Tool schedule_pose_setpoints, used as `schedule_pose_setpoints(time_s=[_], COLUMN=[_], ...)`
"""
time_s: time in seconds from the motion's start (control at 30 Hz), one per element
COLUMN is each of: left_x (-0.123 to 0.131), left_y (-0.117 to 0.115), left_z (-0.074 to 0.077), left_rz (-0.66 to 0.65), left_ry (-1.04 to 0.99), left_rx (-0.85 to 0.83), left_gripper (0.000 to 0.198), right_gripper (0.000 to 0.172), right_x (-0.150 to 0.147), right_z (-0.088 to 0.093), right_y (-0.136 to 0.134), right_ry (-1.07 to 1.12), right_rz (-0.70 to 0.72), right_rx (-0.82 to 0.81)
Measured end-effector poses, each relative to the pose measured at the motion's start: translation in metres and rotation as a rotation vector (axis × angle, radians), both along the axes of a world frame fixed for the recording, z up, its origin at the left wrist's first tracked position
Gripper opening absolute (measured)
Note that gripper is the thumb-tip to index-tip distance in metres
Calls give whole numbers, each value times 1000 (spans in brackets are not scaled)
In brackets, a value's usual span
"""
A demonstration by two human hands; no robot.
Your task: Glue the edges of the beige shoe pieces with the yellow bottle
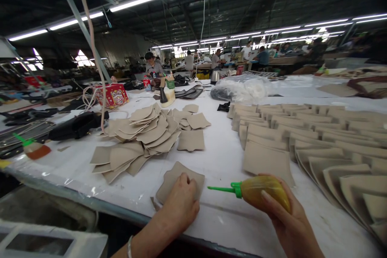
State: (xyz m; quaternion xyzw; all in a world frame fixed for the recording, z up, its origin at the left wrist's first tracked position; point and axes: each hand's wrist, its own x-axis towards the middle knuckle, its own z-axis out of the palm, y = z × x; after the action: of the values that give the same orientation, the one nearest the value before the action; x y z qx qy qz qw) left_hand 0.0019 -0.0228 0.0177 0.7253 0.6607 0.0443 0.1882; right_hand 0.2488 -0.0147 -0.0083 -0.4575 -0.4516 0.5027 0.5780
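Note:
My left hand point(184, 201) rests on a beige piece point(172, 179) near the table's front edge, its fingers curled down onto it; whether they grip it is hard to tell. In my right hand point(287, 213) is a squeeze bottle point(264, 193) of yellow-brown liquid, lying sideways with its thin green nozzle pointing left toward the piece. The nozzle tip is a little right of the piece, not touching it. Behind my left hand lies a loose heap of beige pieces point(154, 129), with a single flat piece point(191, 140) beside it.
Overlapping rows of beige pieces point(272, 157) cover the right side of the white table point(223, 225). A second green-tipped bottle point(36, 149) lies at the left, near a black item point(75, 125) and a red patterned box point(112, 95). A cable hangs down behind the heap. People sit farther back.

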Motion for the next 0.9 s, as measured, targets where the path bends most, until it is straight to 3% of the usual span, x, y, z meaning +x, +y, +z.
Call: schedule_pose_setpoints(time_s=[0.4,0.6,0.73,0.9], left_x=[23,1,-13,-13], left_y=[8,13,13,13], left_z=[9,9,9,5], left_rz=[104,-2,-89,-69], left_ry=[142,101,1,-42], left_rx=[-41,-3,65,83], left_gripper=[36,35,46,50], right_gripper=[52,51,53,51], right_x=[-8,-24,-28,-32], right_z=[11,34,31,25], right_y=[-1,-5,2,14], right_ry=[-158,-362,-498,-720], right_rz=[-15,-76,-32,16], right_rx=[19,98,172,377])
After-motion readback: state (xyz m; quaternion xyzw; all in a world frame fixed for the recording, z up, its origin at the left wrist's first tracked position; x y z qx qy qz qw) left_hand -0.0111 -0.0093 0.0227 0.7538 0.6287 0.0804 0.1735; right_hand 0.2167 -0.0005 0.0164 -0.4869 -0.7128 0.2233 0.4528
